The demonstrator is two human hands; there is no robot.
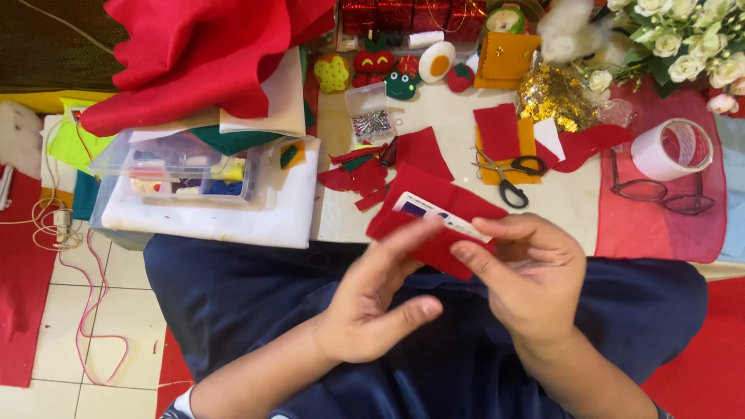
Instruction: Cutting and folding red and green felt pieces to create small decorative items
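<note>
**Red felt and a card, held over the lap**

Red felt fills the middle of our head view: a folded red felt piece (434, 221) is held above a dark blue lap, just at the near edge of the low white table (566, 198). A pale card (438, 216) lies on the felt, its long edge running from far left to near right, with felt showing on both sides of it.

Our left hand (372, 299) comes up from the near left; its fingers are stretched out, the fingertips pressing on the felt's near-left edge, the thumb spread free below. Our right hand (531, 275) is curled closed around the felt's right end, thumb and forefinger pinching felt and card together.

Beyond the hands we see a strip of bare tabletop, the clearest room there is. It is hemmed in on the far side by red felt scraps (361, 177) to the left and by scissors (508, 174) lying on orange and red squares to the right. Further right, spectacles (660, 194) and a roll of tape (671, 147) rest on a pink cloth, well apart from the hands.

On the left, a clear plastic box (178, 167) sits on a white pad, whose near edge is close beside the left forearm. At the far edge stand small felt toys (388, 74), a little box of pins (371, 116), white flowers (683, 39) and a heap of red cloth (202, 54).
</note>
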